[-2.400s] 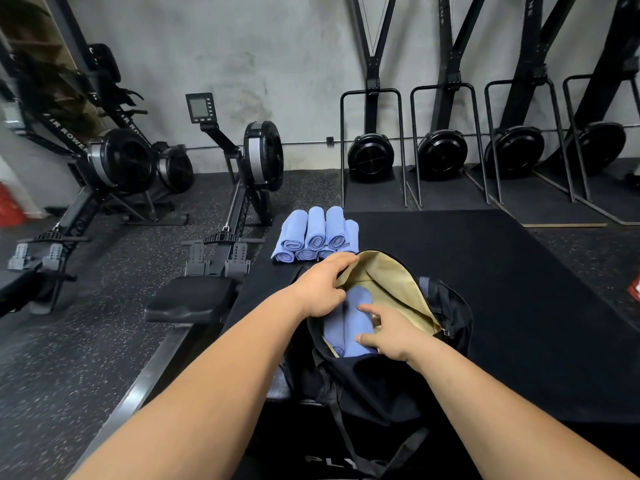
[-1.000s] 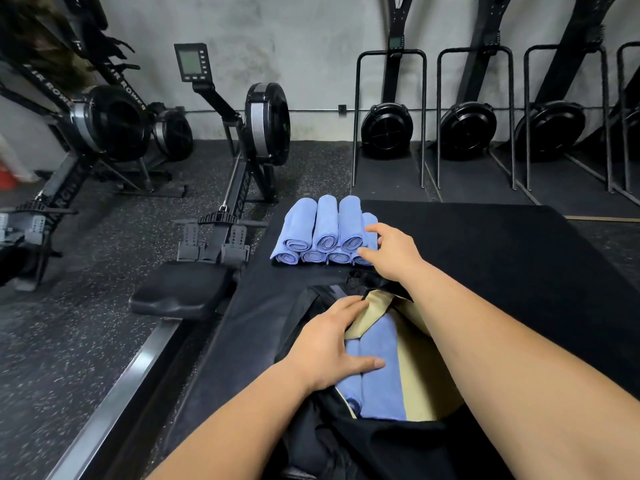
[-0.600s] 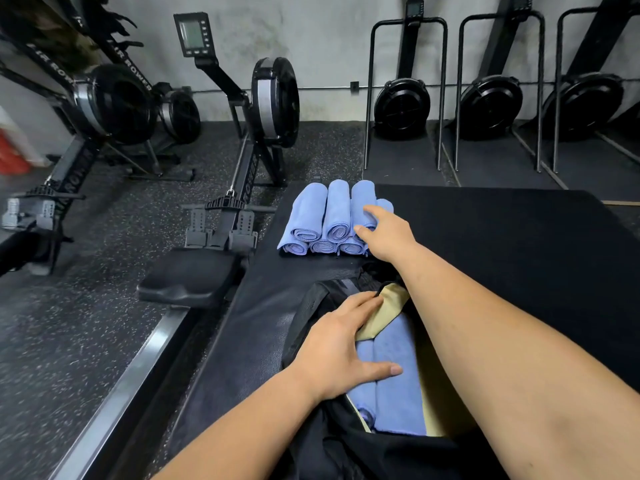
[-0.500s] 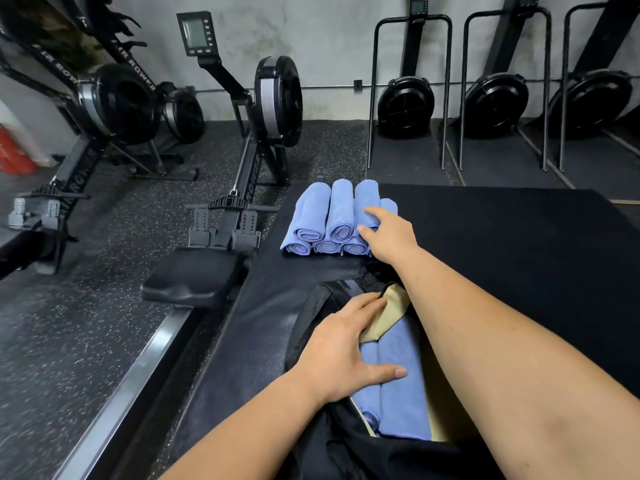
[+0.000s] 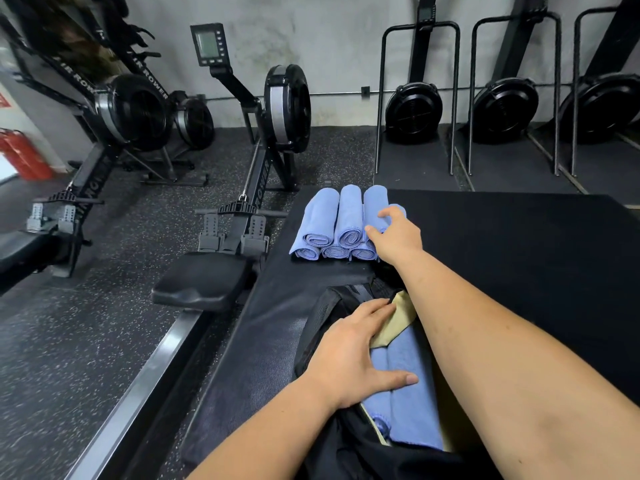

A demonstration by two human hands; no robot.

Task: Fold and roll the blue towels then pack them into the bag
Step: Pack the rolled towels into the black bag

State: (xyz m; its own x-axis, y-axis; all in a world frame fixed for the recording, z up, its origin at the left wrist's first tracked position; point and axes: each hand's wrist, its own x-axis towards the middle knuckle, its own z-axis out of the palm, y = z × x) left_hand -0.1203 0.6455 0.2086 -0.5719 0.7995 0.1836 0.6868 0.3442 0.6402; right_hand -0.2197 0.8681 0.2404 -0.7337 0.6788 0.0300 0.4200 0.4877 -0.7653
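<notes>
Several rolled blue towels [image 5: 332, 226] lie stacked in two layers at the far left of the black mat [image 5: 502, 244]. My right hand [image 5: 394, 237] reaches over the stack, its thumb and fingers curled around the rightmost top roll [image 5: 374, 209]. Close to me sits the black bag [image 5: 322, 313], open, with a tan lining [image 5: 398, 323]. Two rolled blue towels [image 5: 405, 403] lie inside it. My left hand [image 5: 356, 355] rests flat on the bag's left rim, its thumb lying across the packed towels.
A rowing machine [image 5: 263, 161] with a black seat [image 5: 204, 282] and a long rail stands just left of the mat. More rowers [image 5: 114, 126] stand further left, and upright ones [image 5: 415, 112] line the back wall. A red extinguisher [image 5: 20, 154] is at the far left.
My right hand left the bag and reached out to the towel stack, then closed on the rightmost top roll. My left hand shifted onto the bag's rim and the packed towels.
</notes>
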